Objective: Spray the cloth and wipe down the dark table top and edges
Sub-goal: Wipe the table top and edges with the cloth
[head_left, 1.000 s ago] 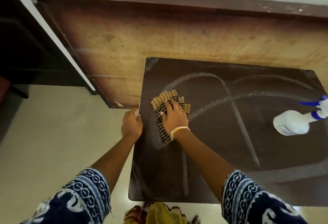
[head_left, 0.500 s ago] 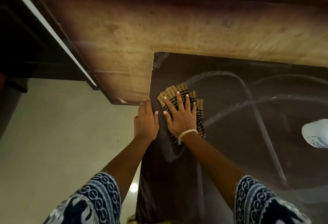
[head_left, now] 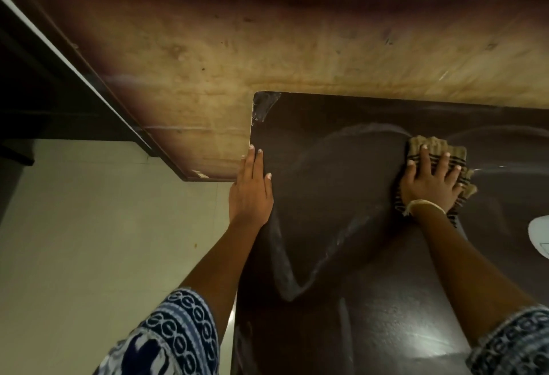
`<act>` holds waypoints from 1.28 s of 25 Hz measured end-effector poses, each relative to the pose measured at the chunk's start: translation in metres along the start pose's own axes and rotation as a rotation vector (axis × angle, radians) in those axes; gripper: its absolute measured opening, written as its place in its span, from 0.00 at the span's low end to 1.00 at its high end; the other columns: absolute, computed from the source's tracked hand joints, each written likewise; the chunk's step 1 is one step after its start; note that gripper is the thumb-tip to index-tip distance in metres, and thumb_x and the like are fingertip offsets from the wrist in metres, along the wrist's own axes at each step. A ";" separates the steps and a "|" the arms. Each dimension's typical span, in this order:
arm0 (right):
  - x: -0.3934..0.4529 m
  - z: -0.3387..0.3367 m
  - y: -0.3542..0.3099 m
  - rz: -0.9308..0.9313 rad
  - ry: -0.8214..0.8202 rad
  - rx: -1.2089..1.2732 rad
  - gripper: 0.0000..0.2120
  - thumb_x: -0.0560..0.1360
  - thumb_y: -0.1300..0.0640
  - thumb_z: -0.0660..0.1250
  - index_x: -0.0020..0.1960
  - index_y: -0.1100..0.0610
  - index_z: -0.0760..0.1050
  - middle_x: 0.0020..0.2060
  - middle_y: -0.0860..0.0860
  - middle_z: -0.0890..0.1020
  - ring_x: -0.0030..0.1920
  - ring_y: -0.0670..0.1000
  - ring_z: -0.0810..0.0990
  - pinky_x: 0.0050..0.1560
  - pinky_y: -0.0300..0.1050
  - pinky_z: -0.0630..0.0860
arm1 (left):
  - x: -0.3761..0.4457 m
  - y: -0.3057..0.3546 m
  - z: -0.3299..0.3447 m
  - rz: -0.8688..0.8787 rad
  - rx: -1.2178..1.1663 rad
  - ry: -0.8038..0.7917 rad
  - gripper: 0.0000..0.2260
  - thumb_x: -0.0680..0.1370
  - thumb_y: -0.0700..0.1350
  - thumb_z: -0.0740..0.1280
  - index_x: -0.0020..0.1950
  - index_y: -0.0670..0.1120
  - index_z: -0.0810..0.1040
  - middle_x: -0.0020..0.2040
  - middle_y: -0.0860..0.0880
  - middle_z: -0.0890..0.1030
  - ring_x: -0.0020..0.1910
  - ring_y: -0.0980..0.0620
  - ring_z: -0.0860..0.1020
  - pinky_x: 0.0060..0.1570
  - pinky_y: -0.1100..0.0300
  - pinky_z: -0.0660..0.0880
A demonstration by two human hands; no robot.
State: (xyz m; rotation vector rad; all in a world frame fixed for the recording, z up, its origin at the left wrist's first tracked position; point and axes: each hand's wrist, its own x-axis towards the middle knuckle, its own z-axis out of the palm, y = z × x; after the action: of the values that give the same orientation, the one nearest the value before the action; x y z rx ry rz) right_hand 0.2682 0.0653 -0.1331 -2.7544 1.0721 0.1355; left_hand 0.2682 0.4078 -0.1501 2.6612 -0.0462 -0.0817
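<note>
Dark table top (head_left: 341, 196) shows pale wipe streaks; right hand (head_left: 430, 184) flat, fingers spread, on striped cloth (head_left: 436, 148).

No text, brand, number or sign can be read anywhere in the view. The only candidate is the white plastic bottle (head_left: 539, 236) cut off at the right edge of the dark brown worktop (head_left: 341, 196): a faint printed outline shows near its lower part, too small and blurred to make out any letters. The patterned blue-and-white sleeves (head_left: 175, 336) carry only ring and band motifs, no lettering, and the striped tan cloth (head_left: 427, 147) bears none either.
</note>
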 end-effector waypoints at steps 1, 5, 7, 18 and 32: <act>-0.002 0.001 -0.013 0.034 -0.002 0.008 0.27 0.80 0.39 0.45 0.78 0.41 0.50 0.79 0.53 0.48 0.78 0.63 0.46 0.75 0.65 0.45 | 0.000 0.001 0.001 -0.008 0.006 0.005 0.25 0.83 0.51 0.50 0.80 0.45 0.54 0.81 0.49 0.52 0.77 0.46 0.60 0.57 0.48 0.78; -0.016 0.017 -0.111 -0.123 -0.004 0.024 0.27 0.80 0.40 0.45 0.79 0.42 0.49 0.79 0.54 0.48 0.78 0.64 0.45 0.75 0.65 0.45 | 0.001 0.002 0.001 0.001 0.011 0.018 0.25 0.83 0.49 0.51 0.80 0.45 0.54 0.81 0.49 0.52 0.78 0.47 0.58 0.57 0.49 0.78; -0.036 0.029 -0.171 -0.334 -0.046 -0.007 0.27 0.81 0.40 0.45 0.79 0.42 0.49 0.79 0.54 0.48 0.78 0.64 0.45 0.75 0.65 0.45 | 0.001 0.000 0.002 0.021 -0.001 0.032 0.25 0.83 0.49 0.51 0.80 0.45 0.55 0.81 0.49 0.53 0.78 0.47 0.57 0.57 0.49 0.77; 0.036 0.024 -0.157 -0.579 0.003 -0.005 0.26 0.79 0.39 0.51 0.76 0.38 0.57 0.79 0.51 0.57 0.77 0.60 0.54 0.73 0.63 0.52 | 0.002 -0.004 0.005 0.035 0.017 0.052 0.26 0.82 0.50 0.48 0.80 0.45 0.57 0.80 0.48 0.55 0.77 0.47 0.61 0.55 0.48 0.78; -0.064 0.048 -0.263 -0.827 -0.114 -0.061 0.27 0.81 0.41 0.46 0.79 0.42 0.50 0.79 0.53 0.51 0.78 0.62 0.47 0.75 0.64 0.46 | 0.003 0.000 0.007 0.013 0.175 0.048 0.25 0.82 0.47 0.51 0.79 0.44 0.57 0.80 0.47 0.57 0.79 0.50 0.54 0.73 0.44 0.61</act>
State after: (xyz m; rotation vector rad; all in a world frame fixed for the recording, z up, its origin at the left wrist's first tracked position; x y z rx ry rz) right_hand 0.3984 0.3075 -0.1347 -2.9424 -0.1447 0.1994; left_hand 0.2707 0.4047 -0.1562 2.8357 -0.0573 -0.0098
